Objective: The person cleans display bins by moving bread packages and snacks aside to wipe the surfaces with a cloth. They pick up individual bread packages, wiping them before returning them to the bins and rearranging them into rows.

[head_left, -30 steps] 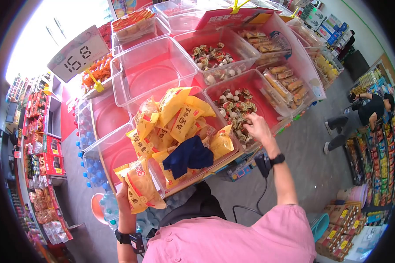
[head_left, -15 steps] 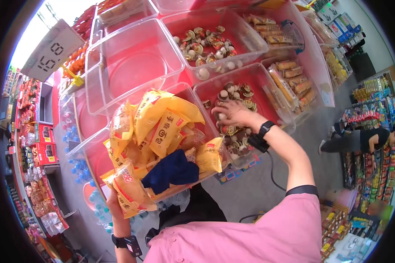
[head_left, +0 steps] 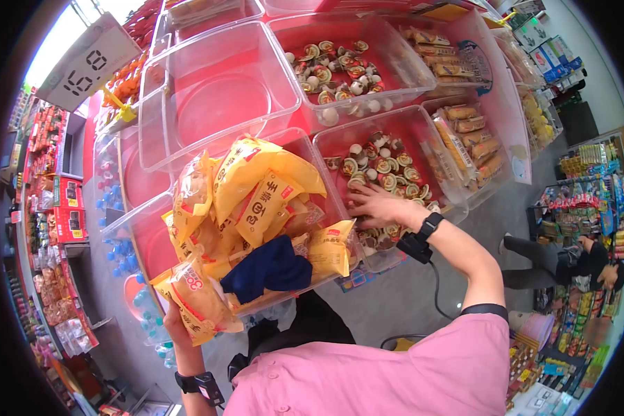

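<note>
My right hand (head_left: 379, 207) lies in a clear plastic bin, fingers spread over a pile of small round snack cups (head_left: 381, 161) with white balls and gold-rimmed tops. At the near left, my left hand (head_left: 178, 327) grips a yellow bread bag (head_left: 200, 299) at the corner of another clear bin (head_left: 133, 229); part of its fingers is hidden behind the bag. More yellow bread bags (head_left: 267, 201) are heaped in that bin. A dark blue cloth (head_left: 269, 269) lies over the heap's near edge.
Behind stand a bin with more snack cups (head_left: 340, 73) and a bare clear bin (head_left: 222, 104). Wrapped snack sticks (head_left: 468, 139) fill bins at the right. A price sign (head_left: 89, 62) stands at the upper left. Another person (head_left: 568, 267) is in the aisle at the right.
My right hand has drawn back toward me across the snack cups, uncovering more of them. My left hand stays on the bread bag. The view has shifted slightly.
</note>
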`<state>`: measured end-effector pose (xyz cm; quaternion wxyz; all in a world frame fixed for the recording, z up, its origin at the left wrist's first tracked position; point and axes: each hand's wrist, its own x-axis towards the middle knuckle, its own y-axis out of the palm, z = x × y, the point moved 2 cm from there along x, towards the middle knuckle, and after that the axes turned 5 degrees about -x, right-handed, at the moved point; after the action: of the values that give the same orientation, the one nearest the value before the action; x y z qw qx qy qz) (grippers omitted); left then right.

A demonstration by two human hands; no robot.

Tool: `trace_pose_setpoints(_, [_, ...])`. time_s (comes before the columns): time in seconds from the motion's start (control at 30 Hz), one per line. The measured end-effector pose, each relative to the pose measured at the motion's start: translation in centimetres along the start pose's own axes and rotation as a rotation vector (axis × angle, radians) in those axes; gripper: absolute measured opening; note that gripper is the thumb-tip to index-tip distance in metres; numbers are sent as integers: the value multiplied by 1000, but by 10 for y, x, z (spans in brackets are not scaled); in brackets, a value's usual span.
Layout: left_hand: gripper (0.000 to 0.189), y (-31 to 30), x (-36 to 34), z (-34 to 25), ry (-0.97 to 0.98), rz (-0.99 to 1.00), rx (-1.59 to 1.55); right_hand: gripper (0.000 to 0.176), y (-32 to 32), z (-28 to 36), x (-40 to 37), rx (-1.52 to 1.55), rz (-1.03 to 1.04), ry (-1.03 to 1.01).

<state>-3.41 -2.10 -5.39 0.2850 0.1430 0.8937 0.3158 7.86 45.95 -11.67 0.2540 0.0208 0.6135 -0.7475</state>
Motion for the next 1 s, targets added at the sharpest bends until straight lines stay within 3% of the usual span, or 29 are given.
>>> trace_pose_setpoints(0.1, [46, -19, -9, -10, 62, -91, 28, 44, -6, -35, -30, 140, -9, 32])
trace_pose_setpoints(0.17, [50, -16, -17, -12, 33, -22, -13, 38, -34, -42, -59, 94, 134, 408])
trace_pose_setpoints(0.2, [50, -19, -19, -12, 41, -21, -20, 38, -56, -27, -62, 84, 132, 404])
trace_pose_setpoints(0.27, [47, -27, -24, -7, -33, -35, -83, 34, -105, 20, -67, -140, -285, 679])
trace_pose_setpoints(0.33, [47, -24, -28, -3, -10, 5, -49, 27, -144, 86, -50, 260, -647, 342])
trace_pose_setpoints(0.4, [47, -16, -29, 1, 13, 50, -9, 32, -155, 154, -25, 557, -515, 113])
trace_pose_setpoints(0.43, [46, -10, -29, 3, -24, 75, 7, 45, -136, 182, -6, 858, -384, -36])
trace_pose_setpoints(0.5, [45, -2, -34, 4, -81, 115, 44, 67, -106, 241, 32, 920, -445, -217])
trace_pose_setpoints(0.6, [47, -16, -46, 10, -159, 141, 47, 81, -73, 301, 72, 918, -123, -65])
trace_pose_setpoints(0.63, [51, -25, -54, 10, -187, 131, -18, 77, -57, 316, 83, 1149, -231, -83])
trace_pose_setpoints(0.67, [51, -35, -63, 5, -144, 103, -26, 74, -55, 331, 89, 1170, -192, -57])
trace_pose_setpoints(0.7, [55, -42, -72, -1, -67, 188, 201, 72, -53, 343, 93, 1186, -150, -28])
trace_pose_setpoints(0.73, [60, -48, -80, -7, 3, 265, 429, 69, -36, 353, 101, 1097, -255, -84])
trace_pose_setpoints(0.77, [69, -53, -90, -16, -77, 205, 433, 65, -46, 367, 103, 1097, -180, -92])
trace_pose_setpoints(0.83, [70, -77, -106, -31, -16, 209, 558, 61, -63, 381, 111, 583, -44, -85])
trace_pose_setpoints(0.87, [70, -90, -113, -38, 0, 188, 539, 55, -69, 392, 112, 595, -224, 2])
trace_pose_setpoints(0.9, [72, -101, -118, -45, 49, 250, 783, 66, -70, 401, 118, 578, -421, 19])
trace_pose_setpoints(0.93, [75, -111, -123, -54, 94, 314, 1033, 73, -77, 413, 122, 448, -452, -76])
trace_pose_setpoints(0.97, [75, -116, -128, -63, 102, 307, 1025, 81, -95, 429, 128, 319, -486, -166])
trace_pose_setpoints(1.0, [75, -114, -134, -68, 50, 350, 1060, 87, -100, 446, 134, 336, -358, -260])
